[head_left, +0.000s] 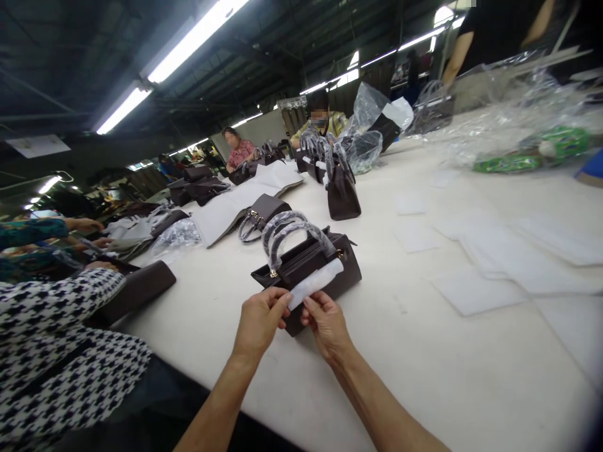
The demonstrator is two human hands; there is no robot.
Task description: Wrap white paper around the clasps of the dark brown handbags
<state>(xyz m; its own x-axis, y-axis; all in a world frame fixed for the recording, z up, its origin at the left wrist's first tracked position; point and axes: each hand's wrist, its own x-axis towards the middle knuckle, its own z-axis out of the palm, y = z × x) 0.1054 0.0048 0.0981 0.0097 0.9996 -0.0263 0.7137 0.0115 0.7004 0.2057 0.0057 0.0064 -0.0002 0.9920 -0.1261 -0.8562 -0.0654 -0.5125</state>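
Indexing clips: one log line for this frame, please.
left hand: pinching white strip, near end | right hand: pinching strip, lower edge | handbag: dark, behind strip, on white table | handles: plastic-wrapped

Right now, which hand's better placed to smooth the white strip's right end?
Likely the right hand, nearer that end of the white strip; the left hand is at the opposite end.

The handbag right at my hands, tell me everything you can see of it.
The handbag is dark brown, smooth and leather-like, with flared top edges and two arched handles wrapped in clear plastic. Gold-coloured fittings show at the handle ends. It stands on the white table. A white strip runs slantwise across its front, its near end pinched by the fingers of the left hand and right hand. Its underside is hidden.
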